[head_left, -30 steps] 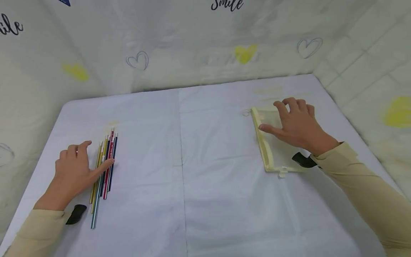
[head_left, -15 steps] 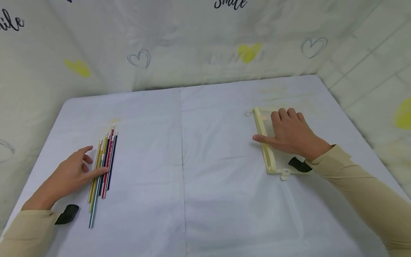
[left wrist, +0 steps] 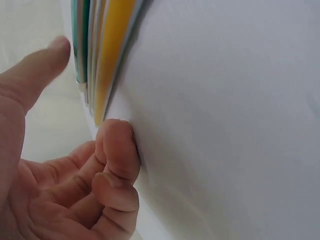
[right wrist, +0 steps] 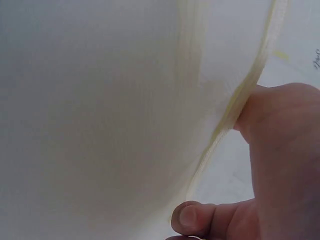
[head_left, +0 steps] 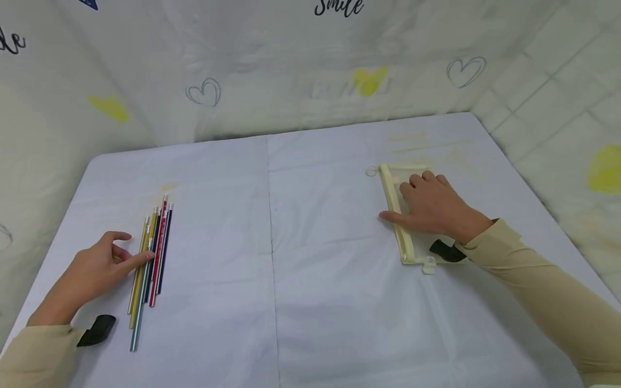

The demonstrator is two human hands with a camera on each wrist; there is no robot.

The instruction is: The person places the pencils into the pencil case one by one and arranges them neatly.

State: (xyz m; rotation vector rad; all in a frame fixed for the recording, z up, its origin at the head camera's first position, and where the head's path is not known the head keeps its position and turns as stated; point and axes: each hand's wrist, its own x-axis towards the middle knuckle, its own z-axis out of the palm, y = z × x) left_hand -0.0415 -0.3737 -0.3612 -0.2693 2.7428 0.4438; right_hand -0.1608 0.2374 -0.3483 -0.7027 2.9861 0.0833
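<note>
On the left of the white-covered table, a loose bundle of several pencils lies lengthwise, in yellow, teal, red and dark blue with pale ends. My left hand is beside it, thumb reaching over the pencils and fingers bent at their left side; the left wrist view shows the fingertips close by the yellow pencil. At the right, a translucent pouch with pale yellow edging lies flat. My right hand grips it, thumb across its left zip edge and fingers bent over its top.
A white cloth with fold lines covers the table. Behind it rises a pale wall sheet printed with hearts and lettering. The pouch has a small ring at its far left corner and a tab at the near edge.
My right hand has come down onto the pouch, its raised fingers bending over it. My left hand has shifted down and left, its fingers bending beside the pencils.
</note>
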